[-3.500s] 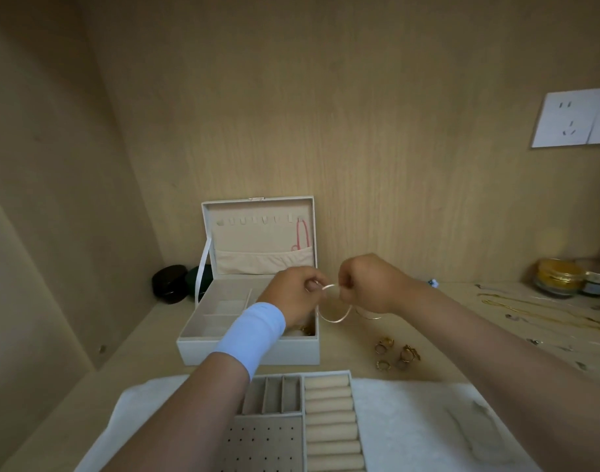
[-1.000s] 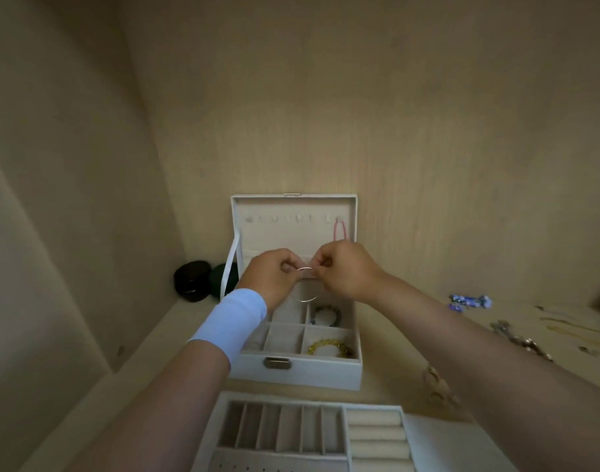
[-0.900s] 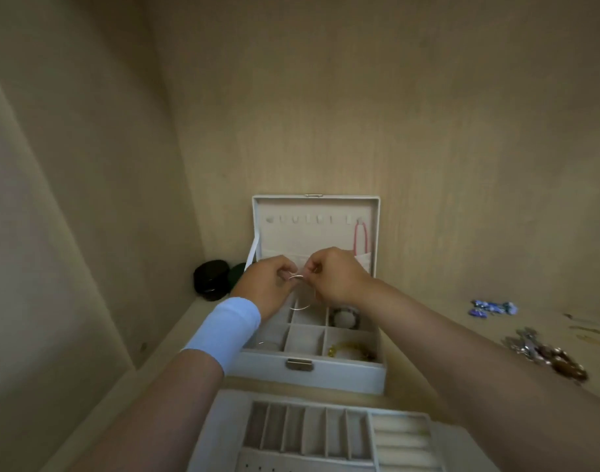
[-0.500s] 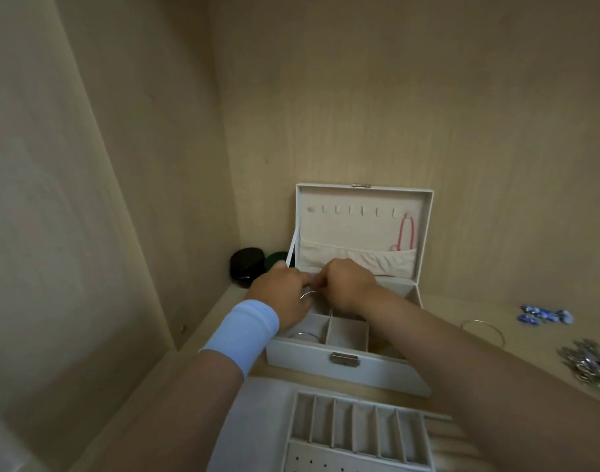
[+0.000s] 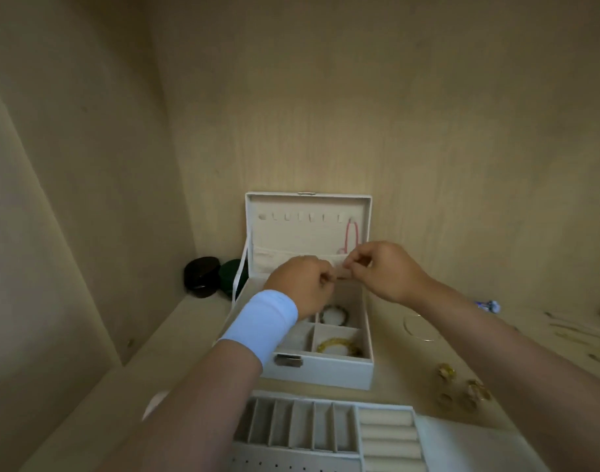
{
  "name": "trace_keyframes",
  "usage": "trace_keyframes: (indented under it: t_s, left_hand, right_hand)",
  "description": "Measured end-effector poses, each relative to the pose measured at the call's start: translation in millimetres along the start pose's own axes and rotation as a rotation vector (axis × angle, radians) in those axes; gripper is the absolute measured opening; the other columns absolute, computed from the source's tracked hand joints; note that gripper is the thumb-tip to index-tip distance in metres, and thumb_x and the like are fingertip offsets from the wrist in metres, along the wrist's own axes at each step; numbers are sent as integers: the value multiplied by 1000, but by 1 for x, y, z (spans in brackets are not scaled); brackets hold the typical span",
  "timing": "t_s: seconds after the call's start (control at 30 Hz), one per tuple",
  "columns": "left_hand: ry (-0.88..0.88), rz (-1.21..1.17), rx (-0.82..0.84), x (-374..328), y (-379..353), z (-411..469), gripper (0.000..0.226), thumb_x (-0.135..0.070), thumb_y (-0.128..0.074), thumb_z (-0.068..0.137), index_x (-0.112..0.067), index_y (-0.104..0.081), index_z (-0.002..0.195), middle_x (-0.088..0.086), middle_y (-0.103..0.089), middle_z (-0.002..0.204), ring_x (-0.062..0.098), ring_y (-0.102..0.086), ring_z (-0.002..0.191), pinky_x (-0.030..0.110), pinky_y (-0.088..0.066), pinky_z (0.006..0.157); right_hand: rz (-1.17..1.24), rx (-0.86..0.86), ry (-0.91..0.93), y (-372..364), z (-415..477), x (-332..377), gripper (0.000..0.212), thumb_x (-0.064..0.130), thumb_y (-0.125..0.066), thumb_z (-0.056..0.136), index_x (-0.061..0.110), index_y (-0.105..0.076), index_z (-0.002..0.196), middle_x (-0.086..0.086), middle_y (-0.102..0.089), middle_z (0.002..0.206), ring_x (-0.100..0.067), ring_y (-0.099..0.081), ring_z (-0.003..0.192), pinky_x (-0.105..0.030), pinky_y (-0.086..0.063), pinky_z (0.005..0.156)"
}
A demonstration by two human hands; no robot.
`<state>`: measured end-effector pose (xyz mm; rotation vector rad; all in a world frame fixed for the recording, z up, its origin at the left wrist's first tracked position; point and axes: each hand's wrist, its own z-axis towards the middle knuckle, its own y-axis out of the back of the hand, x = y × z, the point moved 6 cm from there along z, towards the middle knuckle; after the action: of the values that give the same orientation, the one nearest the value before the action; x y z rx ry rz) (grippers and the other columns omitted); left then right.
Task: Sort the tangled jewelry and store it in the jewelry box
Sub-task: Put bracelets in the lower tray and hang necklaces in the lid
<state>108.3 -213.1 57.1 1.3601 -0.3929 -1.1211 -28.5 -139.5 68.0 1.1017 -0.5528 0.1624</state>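
A moment ago both hands were low in the jewelry box (image 5: 320, 371) with a thin silver hoop between them; now the left hand (image 5: 302, 284) and right hand (image 5: 385, 270) are up by the lid pocket, fingers curled, tips pinched close; no hoop shows there, so I cannot tell if they hold anything; maybe it is put away. A beaded bracelet (image 5: 333, 315) and yellow bracelet (image 5: 337, 345) lie in the right cells; gold rings (image 5: 462, 390) and another thin hoop (image 5: 419, 328) wait on the tabletop (image 5: 399, 364), lower right.
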Motion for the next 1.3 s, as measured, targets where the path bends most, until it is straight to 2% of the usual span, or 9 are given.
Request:
trace_keyframes:
  t_s: [0.27, 0.33, 0.5, 0.6, 0.7, 0.8, 0.93, 1.1, 1.3]
  left_hand:
    - [-110, -13, 192, -89, -63, 31, 25, -30, -56, 96, -22, -72, 114, -1, -68, 114, 21, -63, 103, 32, -50, 92]
    - [-88, 18, 285, -98, -82, 34, 26, -32, -55, 96, -26, -71, 116, -3, -66, 123, 21, -62, 107, 32, -49, 95]
    - [-46, 136, 482, -104, -113, 32, 31, -30, -54, 93, -35, -70, 118, -5, -68, 121, 24, -64, 105, 35, -52, 94]
    - [-53, 120, 487, -103, -119, 31, 30, -28, -55, 90, -35, -71, 116, -5, -69, 117, 23, -65, 103, 37, -53, 94]
    - [-57, 64, 422, -102, -112, 32, 28, -25, -57, 90, -29, -71, 113, -3, -68, 115, 23, -64, 102, 35, -52, 93]
    - [-42, -85, 241, -94, -92, 34, 19, -28, -62, 89, -28, -68, 108, -7, -64, 107, 17, -61, 99, 29, -48, 87]
    - [31, -388, -29, -68, -58, 33, 8, -21, -66, 89, -29, -64, 89, -12, -65, 85, 11, -62, 80, 20, -50, 75]
    - [113, -511, -231, -11, -6, 17, 8, -23, -79, 81, -23, -71, 81, -10, -68, 81, 2, -60, 74, 13, -44, 68]
    - [256, -371, -242, 67, 22, -15, 10, -19, -75, 84, -26, -70, 80, -11, -68, 79, 10, -62, 74, 12, -45, 65]
  right_hand:
    - [-412, 360, -237, 26, -64, -103, 24, 45, -58, 82, 27, -73, 81, 9, -72, 83, -13, -67, 81, -32, -57, 75]
    - [-472, 404, -186, 22, -75, -110, 31, 47, -55, 81, 26, -74, 92, 6, -73, 84, -15, -68, 80, -32, -57, 72]
    - [-620, 361, 33, 15, -80, -107, 14, 28, -60, 82, 18, -70, 82, -4, -69, 85, -25, -59, 77, -28, -33, 61]
    - [-636, 388, 46, 9, -82, -105, 25, 26, -56, 87, 18, -46, 65, -2, -54, 73, -31, -55, 76, -31, -34, 62]
    - [-532, 339, 13, 13, -77, -101, 28, 32, -52, 95, 12, -55, 76, -9, -60, 87, -31, -61, 81, -36, -48, 70]
    - [-410, 270, 22, 24, -65, -87, 17, 20, -57, 94, 6, -66, 97, -10, -65, 95, -25, -61, 85, -35, -47, 77]
    - [-158, 62, 56, 40, -45, -53, 8, 11, -59, 94, 7, -67, 97, 2, -60, 79, -8, -52, 63, -14, -41, 57]
    - [21, -4, 57, 17, -10, -1, 11, 9, -63, 92, 13, -72, 94, 10, -62, 76, 2, -54, 58, -6, -41, 54]
    - [25, 27, 99, -53, 24, 58, 12, 9, -63, 90, 14, -73, 87, 4, -67, 82, -13, -60, 79, -24, -42, 69]
